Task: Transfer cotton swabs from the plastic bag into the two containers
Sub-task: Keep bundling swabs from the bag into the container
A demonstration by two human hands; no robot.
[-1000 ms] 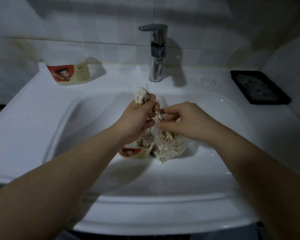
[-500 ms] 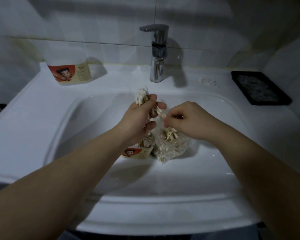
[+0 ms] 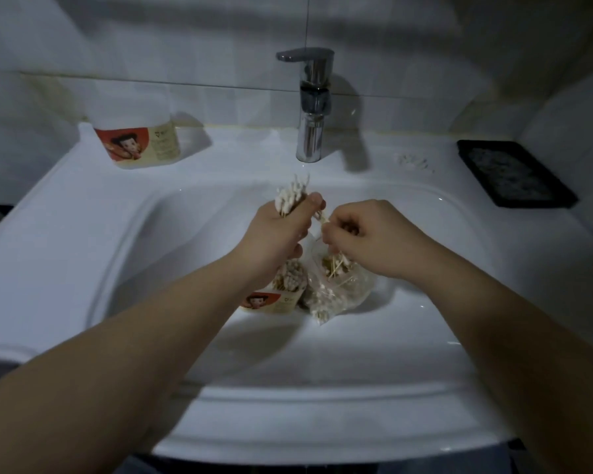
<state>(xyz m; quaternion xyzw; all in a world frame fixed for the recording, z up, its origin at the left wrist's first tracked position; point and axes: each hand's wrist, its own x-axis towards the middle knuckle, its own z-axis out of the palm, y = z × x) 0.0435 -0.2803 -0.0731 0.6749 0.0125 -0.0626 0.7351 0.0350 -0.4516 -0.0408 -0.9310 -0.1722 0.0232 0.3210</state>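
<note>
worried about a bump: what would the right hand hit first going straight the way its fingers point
Most likely the left hand, just beside the right hand, gripping a bundle of white cotton swabs; depth is unclear.

Left hand (image 3: 277,234) grips swab bundle (image 3: 290,196); right hand (image 3: 367,234) pinches swabs (image 3: 319,217).

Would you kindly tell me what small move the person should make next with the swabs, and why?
Probably the right hand should tuck the few swabs it pinches into the bundle the left hand holds. The hands nearly touch above the plastic bag, and the container under the left hand looks partly filled, so the fuller bundle could go in next.
</note>
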